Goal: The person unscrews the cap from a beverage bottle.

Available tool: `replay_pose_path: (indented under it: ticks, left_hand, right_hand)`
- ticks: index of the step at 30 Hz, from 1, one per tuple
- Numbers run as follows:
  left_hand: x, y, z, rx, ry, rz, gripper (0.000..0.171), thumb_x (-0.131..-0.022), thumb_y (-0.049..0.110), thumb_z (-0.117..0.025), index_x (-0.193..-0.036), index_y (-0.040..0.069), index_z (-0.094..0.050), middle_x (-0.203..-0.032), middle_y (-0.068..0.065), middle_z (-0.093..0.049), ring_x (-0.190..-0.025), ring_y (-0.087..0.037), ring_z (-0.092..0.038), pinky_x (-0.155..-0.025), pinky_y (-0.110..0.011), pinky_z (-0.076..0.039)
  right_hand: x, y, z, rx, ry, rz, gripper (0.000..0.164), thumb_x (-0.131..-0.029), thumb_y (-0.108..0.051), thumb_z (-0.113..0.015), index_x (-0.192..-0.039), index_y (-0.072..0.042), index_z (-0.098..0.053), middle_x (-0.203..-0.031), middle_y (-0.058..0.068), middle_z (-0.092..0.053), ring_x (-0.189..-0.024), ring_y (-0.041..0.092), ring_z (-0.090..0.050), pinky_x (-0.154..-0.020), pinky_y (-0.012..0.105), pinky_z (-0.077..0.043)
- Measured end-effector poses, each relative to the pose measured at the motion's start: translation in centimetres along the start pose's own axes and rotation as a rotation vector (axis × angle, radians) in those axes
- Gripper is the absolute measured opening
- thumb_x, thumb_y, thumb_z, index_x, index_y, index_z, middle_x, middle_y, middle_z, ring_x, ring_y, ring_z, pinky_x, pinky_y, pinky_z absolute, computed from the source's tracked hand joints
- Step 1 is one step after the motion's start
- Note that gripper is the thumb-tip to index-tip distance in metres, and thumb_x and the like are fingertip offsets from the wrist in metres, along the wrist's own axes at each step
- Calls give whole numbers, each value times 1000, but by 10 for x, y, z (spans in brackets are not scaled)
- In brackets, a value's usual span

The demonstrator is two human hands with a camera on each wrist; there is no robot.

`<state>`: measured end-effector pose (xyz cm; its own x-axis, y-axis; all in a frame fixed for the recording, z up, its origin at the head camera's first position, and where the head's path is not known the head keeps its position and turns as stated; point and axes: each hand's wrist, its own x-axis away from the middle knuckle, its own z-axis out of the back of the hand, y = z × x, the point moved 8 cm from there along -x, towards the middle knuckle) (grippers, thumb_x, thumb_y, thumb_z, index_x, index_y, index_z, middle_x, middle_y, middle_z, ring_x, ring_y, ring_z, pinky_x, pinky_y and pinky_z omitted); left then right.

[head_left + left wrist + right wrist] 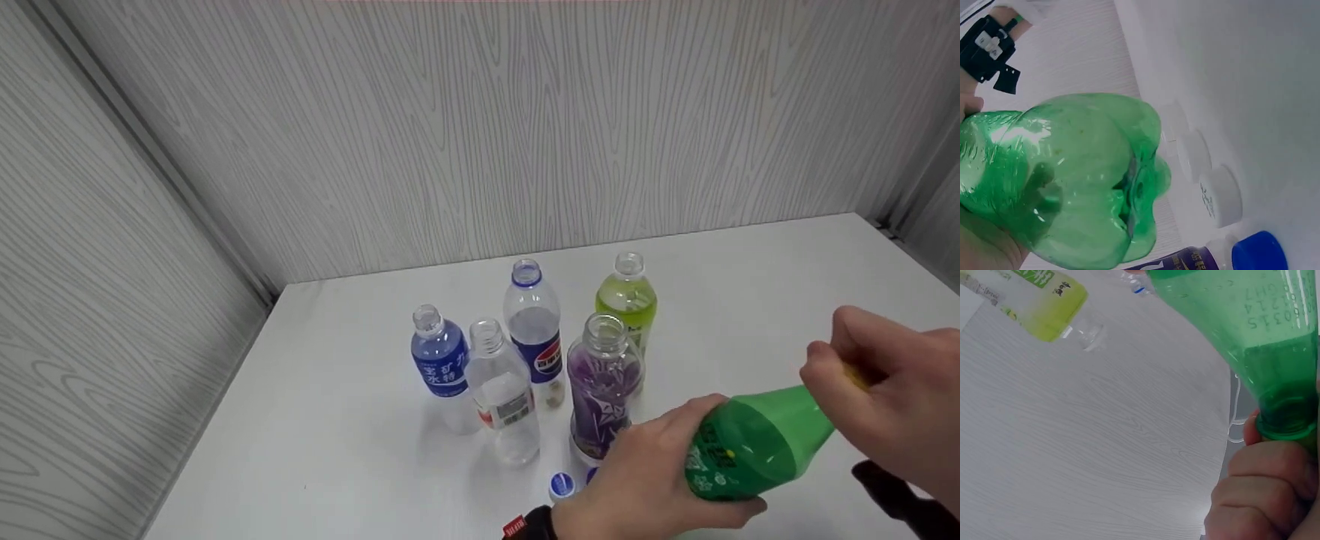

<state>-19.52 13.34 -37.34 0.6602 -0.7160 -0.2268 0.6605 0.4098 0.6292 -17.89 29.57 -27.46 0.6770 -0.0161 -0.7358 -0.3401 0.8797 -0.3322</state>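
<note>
A green plastic bottle (765,439) is held tilted at the right of the head view, its neck towards the right and its base towards the left. My left hand (652,476) grips it round the labelled body. At the neck, the curled fingers of my right hand (892,397) hold the yellow cap (856,376), mostly hidden by them. The right wrist view shows the bottle's neck (1286,419) right above my knuckles. In the left wrist view, the lobed base (1140,191) fills the middle, close over several loose caps.
Several uncapped bottles stand left of my hands: a blue-labelled one (442,360), a clear one (501,405), a Pepsi bottle (534,330), a purple-labelled one (604,390) and a yellow-green one (628,296). White caps (1224,197) and a blue cap (1259,253) lie on the white table (315,420).
</note>
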Motion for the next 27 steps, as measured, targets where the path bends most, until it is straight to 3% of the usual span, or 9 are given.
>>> replay_pose_path:
  ticks: [7, 16, 20, 24, 27]
  left_hand:
    - [0, -4, -3, 260, -171, 63, 73, -78, 39, -76, -137, 45, -33, -118, 23, -60, -100, 14, -54, -88, -11, -46]
    - [4, -4, -11, 425, -367, 89, 71, -79, 25, -76, -134, 44, -37, -115, 20, -63, -96, 12, -57, -87, -12, -47]
    - [4, -4, -14, 459, -431, 57, 70, -80, 20, -74, -136, 40, -37, -118, 16, -63, -98, 11, -57, -89, -12, -47]
    - [6, -6, -16, 486, -512, 29, 72, -81, 14, -72, -140, 35, -36, -123, 12, -62, -100, 12, -55, -93, -12, -45]
    - [8, -6, -19, 500, -574, 24, 73, -82, 11, -70, -142, 32, -34, -127, 8, -60, -102, 12, -54, -95, -11, -44]
  right_hand:
    - [3, -2, 0, -62, -18, 68, 41, -75, -2, -62, -52, -23, -35, -45, -18, -22, -39, -9, -16, -38, 10, -13]
    - [7, -5, 1, -129, -68, 214, 44, -69, 2, -64, -52, -26, -34, -46, -21, -23, -39, -12, -18, -38, 6, -15]
    - [9, -1, -2, -183, -106, 282, 44, -66, 4, -64, -53, -25, -34, -48, -21, -24, -41, -13, -20, -39, 4, -16]
    - [11, -5, -2, -386, -116, 395, 41, -61, 11, -59, -53, -21, -34, -48, -17, -25, -44, -14, -20, -41, 2, -15]
    - [13, -16, 2, -636, -102, 582, 35, -59, 13, -55, -51, -17, -36, -48, -12, -25, -46, -11, -18, -45, 0, -13]
